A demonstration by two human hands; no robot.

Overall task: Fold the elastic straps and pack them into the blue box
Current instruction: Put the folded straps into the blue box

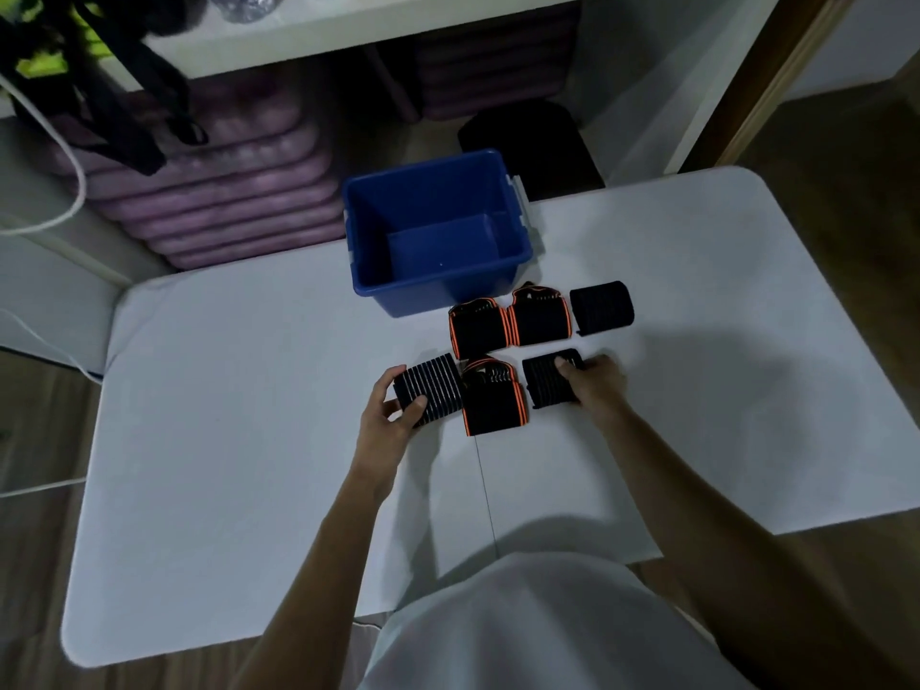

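Folding looks finished, judging by how things lie: six straps sit as compact bundles on the counter (249, 440), while the blue box (438, 231) is seen to hold nothing, so all the packing is judged to be left.

The white counter carries everything, with a thin seam running down its near half. The box stands at its far edge, open side up. Just in front of the box and a little to its right, a back row is formed by two orange-trimmed straps (508, 323), touching each other, and a plain black strap (601, 307) slightly apart. A front row is made up of a striped strap (432, 389), a third orange-trimmed strap (493, 396) and a dark ribbed strap (550, 381).

The striped strap is gripped at its outer end by the left hand (393, 420), thumb on top and fingers curled round the edge. The dark ribbed strap is held by the right hand (595, 385), thumb pressed on top; the other fingers are hidden.

Beyond the counter, stacked purple cushions (224, 201) are stored under a white shelf (348, 32), dark straps hang at the far left, and a white cable (74, 191) loops down. Wood flooring is visible at the right.
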